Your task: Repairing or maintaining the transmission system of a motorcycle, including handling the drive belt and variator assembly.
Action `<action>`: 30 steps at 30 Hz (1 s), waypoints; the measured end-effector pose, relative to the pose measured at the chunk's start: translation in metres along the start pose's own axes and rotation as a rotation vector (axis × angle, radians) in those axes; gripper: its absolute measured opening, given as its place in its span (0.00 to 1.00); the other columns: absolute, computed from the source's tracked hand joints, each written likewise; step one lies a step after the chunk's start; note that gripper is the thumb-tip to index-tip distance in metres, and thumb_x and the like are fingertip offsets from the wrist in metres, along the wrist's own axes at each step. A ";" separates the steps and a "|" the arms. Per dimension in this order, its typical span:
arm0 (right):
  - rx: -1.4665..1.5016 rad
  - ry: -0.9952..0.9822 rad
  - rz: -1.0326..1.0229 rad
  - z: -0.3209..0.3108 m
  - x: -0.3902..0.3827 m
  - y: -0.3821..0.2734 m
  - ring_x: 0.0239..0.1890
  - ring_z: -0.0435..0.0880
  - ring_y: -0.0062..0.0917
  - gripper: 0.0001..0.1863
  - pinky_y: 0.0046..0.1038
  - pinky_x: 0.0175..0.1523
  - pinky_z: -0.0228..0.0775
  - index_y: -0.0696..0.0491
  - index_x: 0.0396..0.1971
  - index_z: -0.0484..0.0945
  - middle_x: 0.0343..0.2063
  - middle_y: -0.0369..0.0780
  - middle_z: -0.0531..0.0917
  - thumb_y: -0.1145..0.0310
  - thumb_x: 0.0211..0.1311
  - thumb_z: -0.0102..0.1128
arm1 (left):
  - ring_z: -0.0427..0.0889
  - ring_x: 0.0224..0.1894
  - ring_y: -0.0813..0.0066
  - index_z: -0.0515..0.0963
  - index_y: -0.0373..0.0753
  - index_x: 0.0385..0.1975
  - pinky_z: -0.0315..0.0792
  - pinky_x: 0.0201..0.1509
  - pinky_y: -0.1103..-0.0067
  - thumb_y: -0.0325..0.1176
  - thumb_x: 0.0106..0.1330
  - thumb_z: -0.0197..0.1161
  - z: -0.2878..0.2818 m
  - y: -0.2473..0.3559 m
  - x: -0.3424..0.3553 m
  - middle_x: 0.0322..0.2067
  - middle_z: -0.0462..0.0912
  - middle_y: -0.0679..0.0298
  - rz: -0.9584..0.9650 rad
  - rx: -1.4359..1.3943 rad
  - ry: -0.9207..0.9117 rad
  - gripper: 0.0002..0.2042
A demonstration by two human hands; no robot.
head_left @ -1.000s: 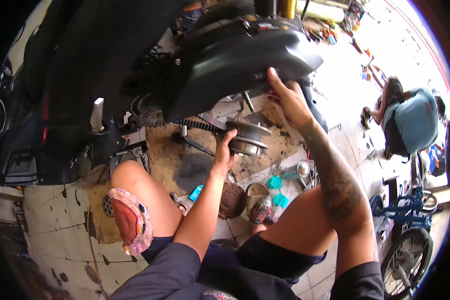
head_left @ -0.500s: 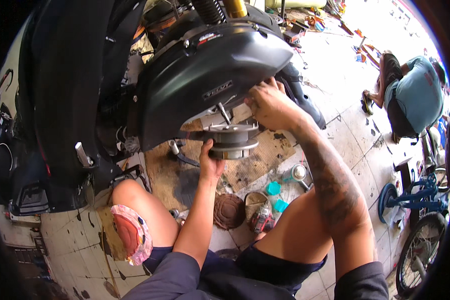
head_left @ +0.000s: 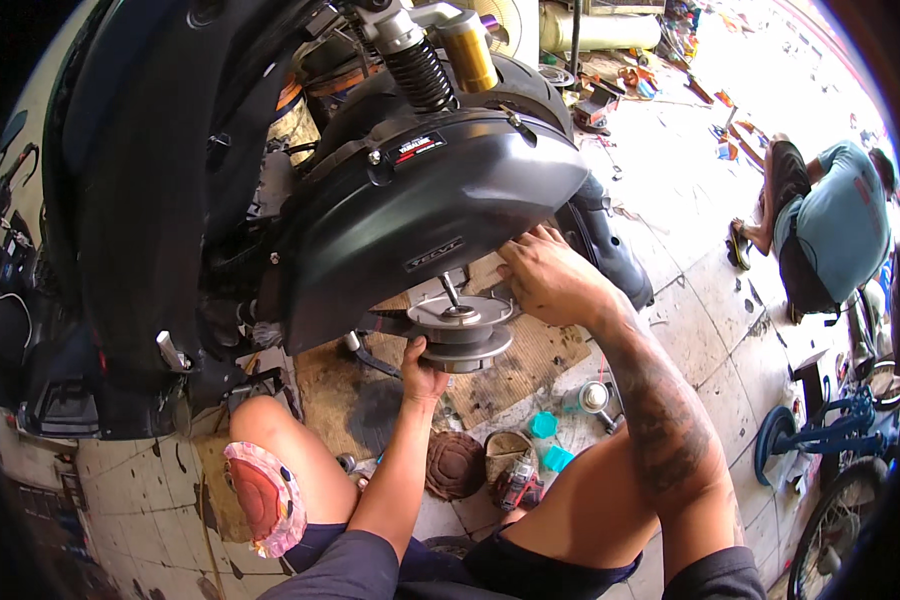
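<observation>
A round metal pulley assembly (head_left: 460, 340) with stacked discs sits around a thin steel shaft (head_left: 450, 289), below a scooter's black side cover (head_left: 440, 190). My left hand (head_left: 424, 377) grips its lower disc from the near left side, thumb up against the rim. A dark belt (head_left: 390, 322) shows at the pulley's left. My right hand (head_left: 555, 280) is at the cover's lower rear edge with bent fingers. Its fingertips are partly hidden there, so what they hold cannot be made out.
Stained cardboard (head_left: 490, 390) lies below the pulley. Near my legs are a red-black power tool (head_left: 520, 484), a brown round pad (head_left: 456, 465), teal lids (head_left: 543, 425) and a spray can (head_left: 594, 397). A person (head_left: 832, 205) crouches at right, beyond a blue stand (head_left: 820, 435).
The view has tilted upward, so the scooter and pulley sit lower and more of the shock absorber shows. The pulley's upper face is more visible. Both hands stay at about the same spots on the scooter.
</observation>
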State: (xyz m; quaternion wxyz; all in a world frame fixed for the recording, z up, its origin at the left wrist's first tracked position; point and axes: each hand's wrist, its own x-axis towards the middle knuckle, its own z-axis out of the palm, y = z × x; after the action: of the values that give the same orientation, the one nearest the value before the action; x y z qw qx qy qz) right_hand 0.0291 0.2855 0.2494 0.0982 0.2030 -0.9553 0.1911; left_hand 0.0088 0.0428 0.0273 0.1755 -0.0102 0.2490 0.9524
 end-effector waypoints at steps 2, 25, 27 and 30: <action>-0.008 -0.003 -0.010 0.002 0.001 0.004 0.50 0.75 0.46 0.09 0.47 0.62 0.58 0.59 0.35 0.75 0.37 0.49 0.79 0.71 0.59 0.52 | 0.75 0.59 0.59 0.72 0.37 0.57 0.62 0.69 0.60 0.41 0.58 0.61 0.006 0.000 0.000 0.56 0.77 0.58 0.032 0.009 -0.007 0.26; -0.163 0.040 -0.013 0.028 -0.005 0.003 0.53 0.76 0.46 0.41 0.51 0.64 0.56 0.58 0.43 0.78 0.40 0.49 0.81 0.44 0.30 0.78 | 0.79 0.56 0.63 0.73 0.35 0.55 0.75 0.61 0.66 0.36 0.69 0.54 0.085 0.021 0.009 0.54 0.78 0.58 0.042 -0.069 0.106 0.18; -0.139 -0.078 0.061 0.017 0.000 -0.005 0.56 0.74 0.45 0.40 0.53 0.66 0.53 0.58 0.44 0.78 0.42 0.48 0.81 0.45 0.32 0.79 | 0.79 0.55 0.63 0.73 0.36 0.56 0.76 0.60 0.65 0.37 0.70 0.52 0.090 0.024 0.014 0.54 0.78 0.58 0.040 -0.036 0.120 0.18; -0.123 -0.195 0.132 0.017 0.004 -0.004 0.60 0.71 0.44 0.39 0.55 0.68 0.50 0.57 0.46 0.78 0.46 0.48 0.79 0.48 0.34 0.78 | 0.81 0.53 0.64 0.72 0.38 0.57 0.77 0.58 0.64 0.39 0.72 0.51 0.108 0.028 0.015 0.53 0.79 0.58 0.046 0.040 0.107 0.18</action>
State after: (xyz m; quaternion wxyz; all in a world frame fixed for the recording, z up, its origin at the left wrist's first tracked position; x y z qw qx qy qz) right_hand 0.0258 0.2740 0.2364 0.0043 0.1510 -0.9815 0.1173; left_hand -0.0077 0.0769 0.1334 0.1402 -0.0520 0.2774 0.9491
